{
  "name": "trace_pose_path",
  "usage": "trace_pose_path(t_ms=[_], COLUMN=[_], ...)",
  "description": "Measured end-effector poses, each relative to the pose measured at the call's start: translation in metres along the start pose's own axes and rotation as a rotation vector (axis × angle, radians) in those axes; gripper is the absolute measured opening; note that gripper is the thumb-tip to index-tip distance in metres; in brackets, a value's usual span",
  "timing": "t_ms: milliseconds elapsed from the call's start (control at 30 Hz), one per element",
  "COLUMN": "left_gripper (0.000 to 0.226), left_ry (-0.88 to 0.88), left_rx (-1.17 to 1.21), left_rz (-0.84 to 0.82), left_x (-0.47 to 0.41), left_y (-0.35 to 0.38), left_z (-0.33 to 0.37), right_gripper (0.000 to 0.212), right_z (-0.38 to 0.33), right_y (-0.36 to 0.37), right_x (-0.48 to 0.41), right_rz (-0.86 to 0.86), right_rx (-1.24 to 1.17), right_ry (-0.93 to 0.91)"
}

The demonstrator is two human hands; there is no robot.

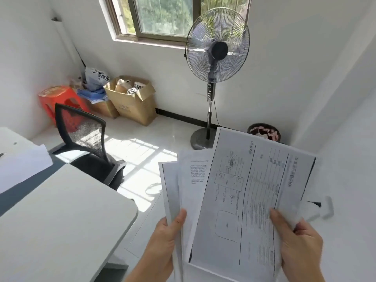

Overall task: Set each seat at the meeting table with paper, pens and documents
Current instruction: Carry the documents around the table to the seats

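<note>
Holding: our left grip (162, 245) pinches the rear documents (250, 190), our right grip (301, 243) the front one.
Look: white printed pages, fanned; the front one shows a diagram.
Place: in the air, right of the desk (61, 220) edge.
Room: open floor (142, 151) ahead, up to the fan (217, 49).
Axis: long edges point away from us, leaning right.

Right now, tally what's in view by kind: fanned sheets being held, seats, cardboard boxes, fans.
Fanned sheets: 3 visible
Seats: 2 (black mesh chair, red stool)
Cardboard boxes: 2
Fan: 1
Total: 8
</note>
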State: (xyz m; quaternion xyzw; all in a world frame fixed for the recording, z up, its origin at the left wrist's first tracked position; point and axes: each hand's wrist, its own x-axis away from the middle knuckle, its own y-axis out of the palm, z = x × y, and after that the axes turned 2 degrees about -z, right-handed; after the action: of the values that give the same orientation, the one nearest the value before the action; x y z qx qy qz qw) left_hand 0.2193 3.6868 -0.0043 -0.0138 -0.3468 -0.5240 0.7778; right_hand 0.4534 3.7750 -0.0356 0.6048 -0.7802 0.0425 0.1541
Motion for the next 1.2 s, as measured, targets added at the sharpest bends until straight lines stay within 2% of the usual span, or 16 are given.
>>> trace_pose_path(t_ms=[100, 200, 300, 400, 600, 700, 800, 900, 1033, 1200], left_gripper=[0.050, 0.053, 0.050, 0.046, 0.039, 0.040, 0.043, 0.032, 0.029, 0.054], left_ry=[0.024, 0.055, 0.094, 0.134, 0.219, 0.253, 0.290, 0.320, 0.332, 0.340], left_rx=[0.044, 0.097, 0.167, 0.221, 0.305, 0.332, 0.325, 0.330, 0.414, 0.505], left_rz=[0.026, 0.096, 0.195, 0.272, 0.389, 0.435, 0.480, 0.482, 0.526, 0.759], left_x=[-0.036, -0.062, -0.078, -0.090, -0.126, -0.146, -0.160, -0.170, -0.172, -0.180], left_y=[0.033, 0.048, 0.045, 0.033, -0.017, -0.043, -0.069, -0.095, -0.124, -0.152], left_z=[0.016, 0.033, 0.047, 0.059, 0.092, 0.119, 0.151, 0.179, 0.201, 0.216], right_gripper=[0.007, 0.003, 0.020, 0.026, 0.024, 0.030, 0.023, 0.018, 0.013, 0.022], right_z=[-0.022, -0.039, -0.041, -0.035, -0.017, -0.018, -0.030, -0.034, -0.025, 0.000], right_y=[0.016, 0.046, 0.083, 0.124, 0.218, 0.268, 0.319, 0.369, 0.428, 0.494], right_x=[-0.061, -0.107, -0.139, -0.164, -0.196, -0.207, -0.210, -0.209, -0.203, -0.209], right_rz=[-0.091, -0.236, -0.427, -0.538, -0.678, -0.681, -0.738, -0.809, -0.889, -0.996], right_rx=[0.045, 0.087, 0.093, 0.102, 0.166, 0.191, 0.243, 0.244, 0.253, 0.347], right_ry=[-0.019, 0.006, 0.051, 0.113, 0.247, 0.305, 0.334, 0.353, 0.386, 0.419])
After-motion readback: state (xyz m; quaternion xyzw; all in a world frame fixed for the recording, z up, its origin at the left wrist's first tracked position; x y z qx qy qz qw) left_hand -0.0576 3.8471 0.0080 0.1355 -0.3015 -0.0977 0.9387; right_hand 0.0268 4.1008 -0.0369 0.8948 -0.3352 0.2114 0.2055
